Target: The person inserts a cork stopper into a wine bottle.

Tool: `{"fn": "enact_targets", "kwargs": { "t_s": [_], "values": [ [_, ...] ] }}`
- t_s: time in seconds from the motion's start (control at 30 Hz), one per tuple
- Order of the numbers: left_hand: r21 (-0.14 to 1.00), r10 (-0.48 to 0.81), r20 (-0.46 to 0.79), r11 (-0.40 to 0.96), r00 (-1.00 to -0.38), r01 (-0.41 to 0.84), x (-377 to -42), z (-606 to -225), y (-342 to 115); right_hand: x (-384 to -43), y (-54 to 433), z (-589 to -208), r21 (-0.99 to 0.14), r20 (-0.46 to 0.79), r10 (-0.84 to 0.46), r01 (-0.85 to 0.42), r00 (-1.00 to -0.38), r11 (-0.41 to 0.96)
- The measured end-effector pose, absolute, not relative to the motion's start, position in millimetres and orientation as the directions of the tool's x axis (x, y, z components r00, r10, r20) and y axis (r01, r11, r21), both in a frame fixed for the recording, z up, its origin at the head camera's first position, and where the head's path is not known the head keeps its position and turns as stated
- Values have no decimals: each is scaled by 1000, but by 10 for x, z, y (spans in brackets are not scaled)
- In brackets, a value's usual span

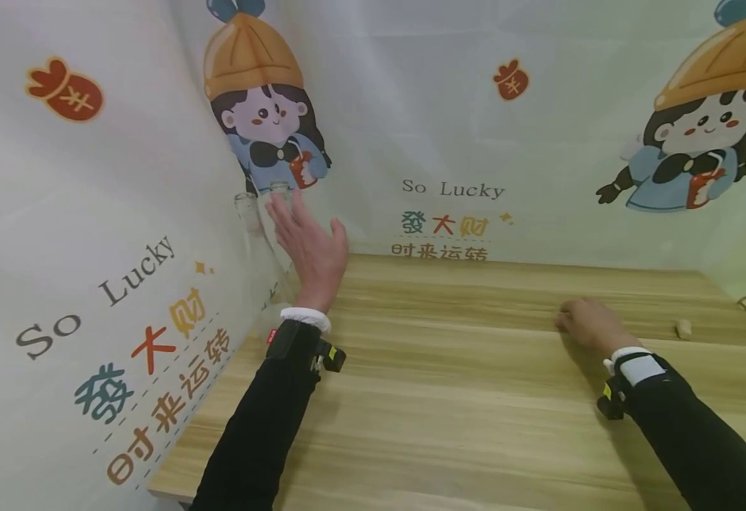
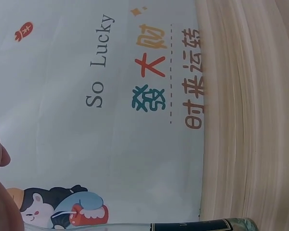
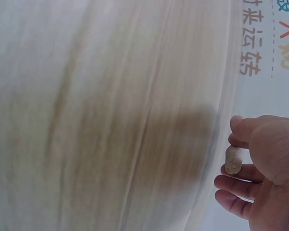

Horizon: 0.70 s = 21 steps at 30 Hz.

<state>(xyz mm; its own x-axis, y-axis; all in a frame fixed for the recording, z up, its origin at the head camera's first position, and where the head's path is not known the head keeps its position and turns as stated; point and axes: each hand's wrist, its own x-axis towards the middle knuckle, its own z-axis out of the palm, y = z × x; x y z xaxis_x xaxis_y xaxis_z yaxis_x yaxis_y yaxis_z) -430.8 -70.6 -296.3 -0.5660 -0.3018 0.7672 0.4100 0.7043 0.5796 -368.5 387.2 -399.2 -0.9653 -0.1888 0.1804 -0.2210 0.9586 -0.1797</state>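
Note:
Two clear glass bottles stand in the back left corner; the neck of one bottle shows left of my left hand, and the lip of the other bottle rises just behind its fingertips. This hand is raised with its fingers straight, hiding much of the glass. Along the bottom of the left wrist view runs a bottle with a dark label. Over the right part of the table, my right hand pinches a small cork between thumb and fingers.
Another cork is on the wooden table, to the right of my right hand. Printed white cloth encloses the table at the back and both sides. The table's front left corner shows low in the head view.

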Motion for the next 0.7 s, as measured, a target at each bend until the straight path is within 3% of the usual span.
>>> {"fn": "enact_targets", "kwargs": {
  "t_s": [0.33, 0.7],
  "values": [
    [618, -377, 760, 669, -529, 412, -4410, -2916, -736, -3644, 3793, -3879, -189, 208, -182, -223, -961, 956],
    [726, -447, 651, 603, -614, 330, -4541, -2913, -755, -3669, 3709, -3773, -224, 307, -206, -281, -929, 933]
  ]
}}
